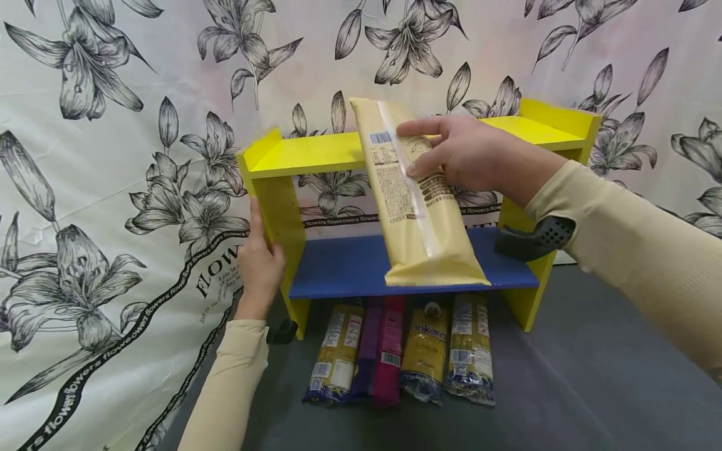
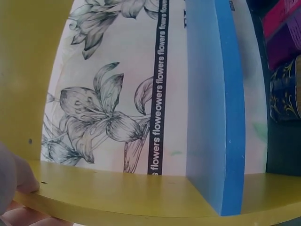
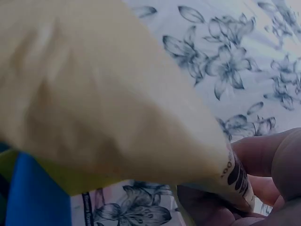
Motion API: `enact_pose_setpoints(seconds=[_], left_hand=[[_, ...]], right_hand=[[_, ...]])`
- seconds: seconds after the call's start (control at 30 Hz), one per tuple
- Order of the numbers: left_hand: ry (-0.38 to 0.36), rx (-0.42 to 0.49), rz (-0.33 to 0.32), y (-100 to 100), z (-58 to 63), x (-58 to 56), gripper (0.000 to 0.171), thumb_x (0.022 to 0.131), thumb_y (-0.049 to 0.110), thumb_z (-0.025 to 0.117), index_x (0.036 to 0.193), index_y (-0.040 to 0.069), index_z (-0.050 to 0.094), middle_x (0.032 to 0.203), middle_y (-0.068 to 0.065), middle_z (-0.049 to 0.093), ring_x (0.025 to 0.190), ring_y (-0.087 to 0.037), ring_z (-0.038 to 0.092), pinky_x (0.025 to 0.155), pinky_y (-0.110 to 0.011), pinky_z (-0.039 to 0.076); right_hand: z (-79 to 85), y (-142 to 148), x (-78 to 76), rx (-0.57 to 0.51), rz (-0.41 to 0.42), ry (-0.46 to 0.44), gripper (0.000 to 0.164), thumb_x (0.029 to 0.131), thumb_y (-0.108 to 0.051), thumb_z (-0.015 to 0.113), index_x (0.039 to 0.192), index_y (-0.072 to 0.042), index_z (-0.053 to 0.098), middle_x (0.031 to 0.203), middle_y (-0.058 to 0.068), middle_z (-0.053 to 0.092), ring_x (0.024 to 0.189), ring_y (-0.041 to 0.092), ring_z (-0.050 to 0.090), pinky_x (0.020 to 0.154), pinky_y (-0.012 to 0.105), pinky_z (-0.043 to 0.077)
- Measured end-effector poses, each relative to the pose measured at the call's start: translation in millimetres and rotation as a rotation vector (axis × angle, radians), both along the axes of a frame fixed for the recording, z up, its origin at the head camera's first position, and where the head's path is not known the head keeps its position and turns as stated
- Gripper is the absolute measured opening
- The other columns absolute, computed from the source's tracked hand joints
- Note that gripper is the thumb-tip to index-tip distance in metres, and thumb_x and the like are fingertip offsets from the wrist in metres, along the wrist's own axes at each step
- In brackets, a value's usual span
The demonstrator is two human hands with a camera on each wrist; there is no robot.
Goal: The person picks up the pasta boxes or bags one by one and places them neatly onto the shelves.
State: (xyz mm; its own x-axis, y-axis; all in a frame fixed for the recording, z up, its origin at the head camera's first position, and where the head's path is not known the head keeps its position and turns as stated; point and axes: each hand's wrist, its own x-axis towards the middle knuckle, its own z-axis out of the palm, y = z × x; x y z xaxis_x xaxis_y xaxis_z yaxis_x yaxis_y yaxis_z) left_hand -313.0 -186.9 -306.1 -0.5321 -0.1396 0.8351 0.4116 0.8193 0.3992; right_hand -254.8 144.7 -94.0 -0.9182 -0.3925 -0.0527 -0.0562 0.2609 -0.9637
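My right hand holds a long cream-coloured packet by its upper part, tilted in front of the shelf. A barcode, printed text and a pale lengthwise seam show on the packet's face. In the right wrist view the packet fills much of the picture, with fingers and thumb at its printed edge. My left hand grips the left side panel of a yellow shelf unit. The left wrist view has the thumb over the panel's edge and fingers on the outer side.
A blue shelf board spans the unit below its yellow top. Under it, on the dark grey surface, lie golden packets, a purple packet and a magenta packet. Flower-printed fabric hangs behind.
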Motion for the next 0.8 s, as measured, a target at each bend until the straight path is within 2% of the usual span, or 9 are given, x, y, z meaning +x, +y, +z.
enact_pose_setpoints(seconds=[0.13, 0.3, 0.43, 0.53, 0.6, 0.7, 0.8], left_hand=[[0.006, 0.001, -0.005, -0.6, -1.6, -0.9, 0.082, 0.086, -0.01, 0.056, 0.161, 0.009, 0.029, 0.099, -0.039, 0.067, 0.072, -0.052, 0.063, 0.063, -0.058, 0.051], [0.022, -0.005, -0.011, -1.7, -0.4, -1.3, 0.081, 0.085, -0.01, 0.057, 0.16, 0.007, 0.03, 0.097, -0.038, 0.067, 0.067, -0.051, 0.061, 0.061, -0.057, 0.05], [0.011, -0.002, -0.017, -1.0, 0.4, -2.9, 0.083, 0.085, -0.01, 0.057, 0.161, 0.009, 0.029, 0.098, -0.037, 0.068, 0.069, -0.05, 0.062, 0.062, -0.057, 0.051], [0.001, 0.005, -0.011, -2.0, 0.7, -3.6, 0.084, 0.085, -0.009, 0.056, 0.162, 0.01, 0.029, 0.1, -0.037, 0.068, 0.071, -0.05, 0.062, 0.064, -0.057, 0.05], [-0.01, 0.005, -0.005, -2.8, 0.5, -3.2, 0.083, 0.086, -0.009, 0.057, 0.162, 0.01, 0.029, 0.097, -0.037, 0.068, 0.069, -0.049, 0.061, 0.063, -0.057, 0.05], [-0.031, 0.001, 0.007, -3.6, 0.3, -2.2, 0.083, 0.086, -0.008, 0.057, 0.162, 0.011, 0.029, 0.096, -0.036, 0.068, 0.068, -0.048, 0.061, 0.063, -0.056, 0.05], [-0.044, 0.0, 0.012, -3.1, 0.9, -1.8, 0.084, 0.087, -0.009, 0.057, 0.162, 0.012, 0.028, 0.102, -0.036, 0.069, 0.073, -0.049, 0.063, 0.067, -0.057, 0.052]], right_hand=[[7.2, -7.9, -20.5, -0.076, -0.046, -0.057, 0.084, 0.095, 0.009, 0.06, 0.164, -0.023, 0.024, 0.145, 0.011, 0.048, 0.104, 0.017, 0.067, 0.084, 0.03, 0.06], [17.0, -22.1, -40.2, -0.15, -0.06, -0.117, 0.084, 0.097, 0.01, 0.054, 0.165, -0.023, 0.016, 0.161, 0.008, 0.037, 0.128, 0.018, 0.055, 0.085, 0.028, 0.059], [24.1, -32.7, -53.0, -0.214, -0.094, -0.177, 0.083, 0.099, 0.011, 0.049, 0.165, -0.026, 0.016, 0.167, 0.003, 0.028, 0.145, 0.018, 0.043, 0.1, 0.029, 0.054], [26.0, -40.4, -62.2, -0.288, -0.107, -0.224, 0.083, 0.098, 0.013, 0.047, 0.164, -0.027, 0.017, 0.168, 0.0, 0.025, 0.149, 0.018, 0.039, 0.112, 0.031, 0.044], [25.8, -44.3, -67.8, -0.293, -0.109, -0.233, 0.083, 0.099, 0.012, 0.047, 0.164, -0.028, 0.015, 0.169, -0.001, 0.023, 0.15, 0.019, 0.038, 0.115, 0.031, 0.041], [25.5, -48.8, -75.1, -0.258, -0.129, -0.226, 0.082, 0.1, 0.01, 0.047, 0.165, -0.028, 0.014, 0.169, -0.001, 0.024, 0.149, 0.019, 0.039, 0.109, 0.029, 0.048], [26.3, -52.6, -81.2, -0.201, -0.152, -0.211, 0.08, 0.101, 0.007, 0.048, 0.165, -0.027, 0.015, 0.168, 0.0, 0.026, 0.148, 0.017, 0.04, 0.092, 0.025, 0.057]])
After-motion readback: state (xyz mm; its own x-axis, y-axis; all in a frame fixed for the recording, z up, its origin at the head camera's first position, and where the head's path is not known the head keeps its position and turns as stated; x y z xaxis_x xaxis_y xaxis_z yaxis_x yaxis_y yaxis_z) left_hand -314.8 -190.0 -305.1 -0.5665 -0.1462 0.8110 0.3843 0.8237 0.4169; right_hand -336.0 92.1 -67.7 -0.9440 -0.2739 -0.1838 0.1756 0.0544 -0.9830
